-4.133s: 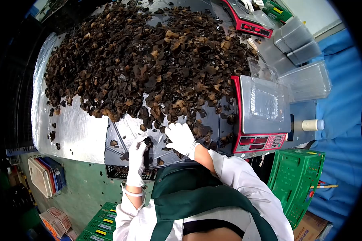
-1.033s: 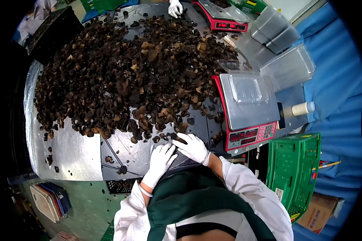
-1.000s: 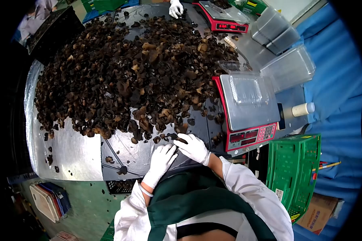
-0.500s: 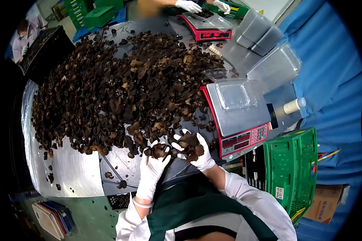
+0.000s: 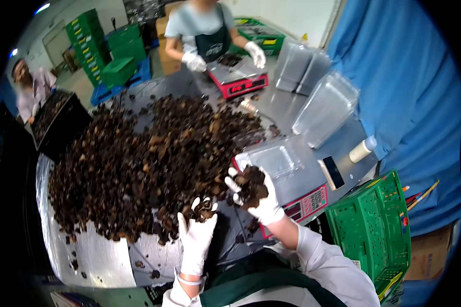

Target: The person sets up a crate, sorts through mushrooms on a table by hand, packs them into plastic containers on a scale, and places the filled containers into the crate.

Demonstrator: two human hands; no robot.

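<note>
My right hand (image 5: 269, 203), in a white glove, is closed around a clump of dark brown wood ear mushrooms (image 5: 252, 188). It is raised beside the near-left corner of a red scale (image 5: 310, 173). A clear plastic box (image 5: 275, 159) lies on the scale's plate. My left hand (image 5: 196, 243), also gloved, points away from me with its fingers curled round a smaller bunch of wood ear mushrooms (image 5: 204, 211). That hand is at the near edge of a wide heap of wood ear mushrooms (image 5: 153, 163), which partly blends with what it holds.
Stacked clear boxes (image 5: 327, 108), a phone (image 5: 333, 172) and a bottle (image 5: 362, 149) stand right of the scale. A green crate (image 5: 371, 230) is at my right. Across the table a co-worker (image 5: 210, 36) works at another red scale (image 5: 241, 86); another person holds a black crate (image 5: 61, 123).
The camera view has tilted up, showing more of the co-workers. My right hand has moved away from my left, toward the scale, with its clump. My left still holds mushrooms.
</note>
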